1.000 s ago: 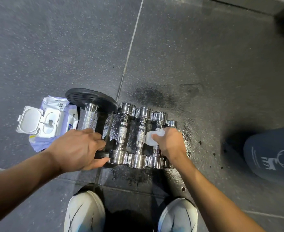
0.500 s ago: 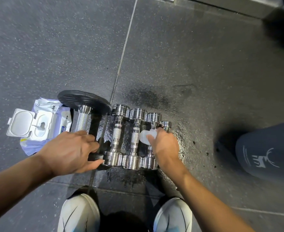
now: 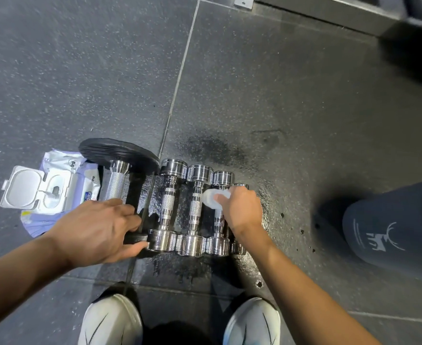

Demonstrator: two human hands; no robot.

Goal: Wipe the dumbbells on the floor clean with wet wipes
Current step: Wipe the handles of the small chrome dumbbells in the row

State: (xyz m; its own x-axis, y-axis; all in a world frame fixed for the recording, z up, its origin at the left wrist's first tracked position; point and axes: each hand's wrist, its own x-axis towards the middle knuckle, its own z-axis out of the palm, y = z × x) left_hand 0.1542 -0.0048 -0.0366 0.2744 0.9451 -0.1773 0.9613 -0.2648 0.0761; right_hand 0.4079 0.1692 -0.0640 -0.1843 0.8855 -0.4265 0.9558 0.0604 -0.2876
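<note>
Rubber gym floor (image 3: 304, 95), with a dark wet patch (image 3: 205, 150) under and beyond the weights. All the dumbbells lie on the floor in one row just ahead of my white shoes (image 3: 110, 319), handles pointing away from me.

Step, my read: mid-wipe, on the handle of the third chrome dumbbell (image 3: 219, 219). Next move calls for running the wipe end to end over the knurling, then both heads, then moving to the last one on the right. Round heads can roll, so the brace on the left should hold.

Black-plate dumbbell (image 3: 116, 185): the biggest, at the left end of the row, with a knurled chrome handle and black disc plates. My left hand (image 3: 98, 227) is curled over its near plate with the thumb at the edge, gripping it.

Chrome dumbbells (image 3: 168, 202): three side by side, near heads touching. Mirror-bright, ringed collars, knurled grips. I can't tell clean from dirty here. The fourth chrome dumbbell (image 3: 238, 247) is smaller and mostly hidden under my right hand.

Wet wipe pack (image 3: 55, 188): just left of the black-plate dumbbell, flip lid open.

Right hand (image 3: 242, 210): fingers closed on a bunched white wet wipe (image 3: 213, 199), pressed on the third handle just below its far head.
</note>
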